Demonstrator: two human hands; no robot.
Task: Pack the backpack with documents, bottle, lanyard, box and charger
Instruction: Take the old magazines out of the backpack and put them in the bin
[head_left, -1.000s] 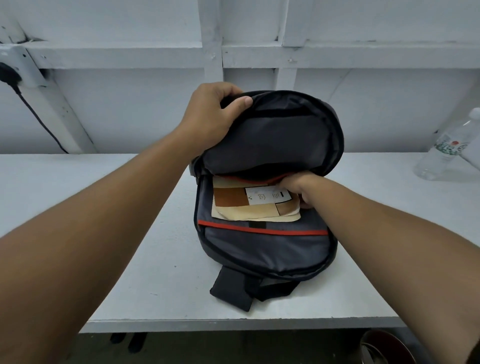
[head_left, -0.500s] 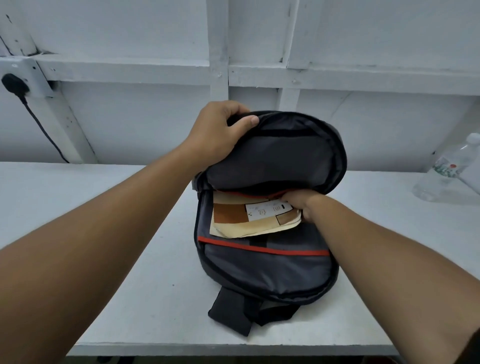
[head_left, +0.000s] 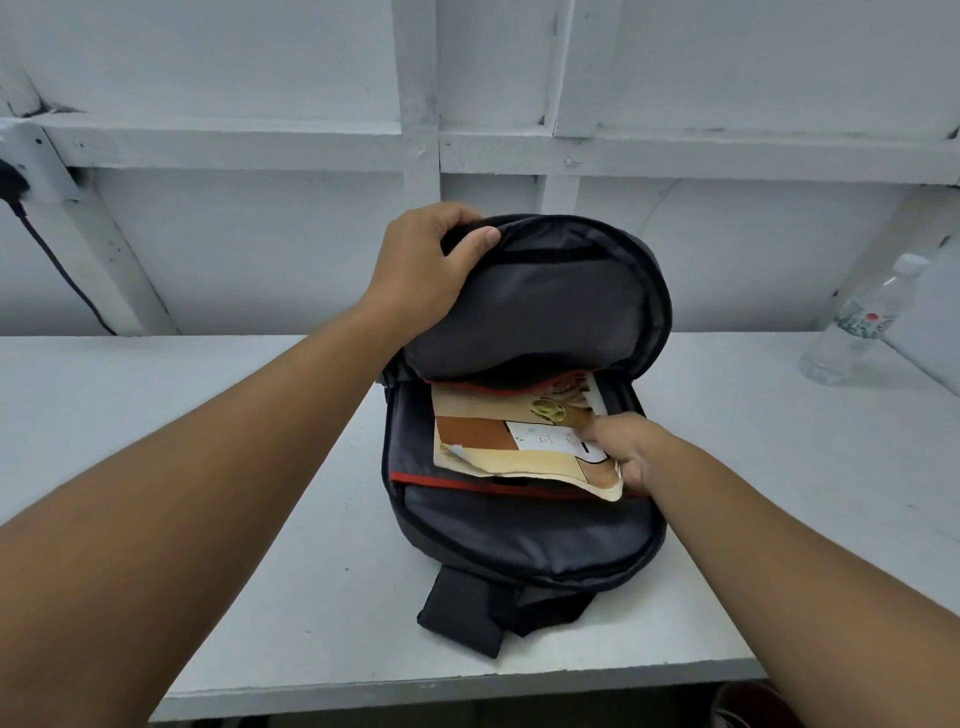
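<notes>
Desk (head_left: 260, 597): white, fills the lower half of the frame.
Backpack (head_left: 530, 535): lies flat at centre, main compartment unzipped, flap (head_left: 535, 312) raised.
Documents (head_left: 519, 462): inside the opening, between the flap and the red trim (head_left: 441, 480). Their lower right corner laps over the trim.
Left hand (head_left: 421, 270), upper centre: grips the flap's rim, thumb over the edge, holding it up.
Right hand (head_left: 628, 447), centre right: fingers curled round the right edge of the documents.
Bottle (head_left: 857, 332): on the desk at the right edge of the frame, well apart from the backpack.

Progress (judged): the first item is going in and is not yet seated. The bottle is still to pack. Lanyard, box and charger are not in view.

Change since half a second ago: the right hand sits lower, moved from the stack's upper right corner to its right edge. More of the documents shows. The left grip is unchanged.
</notes>
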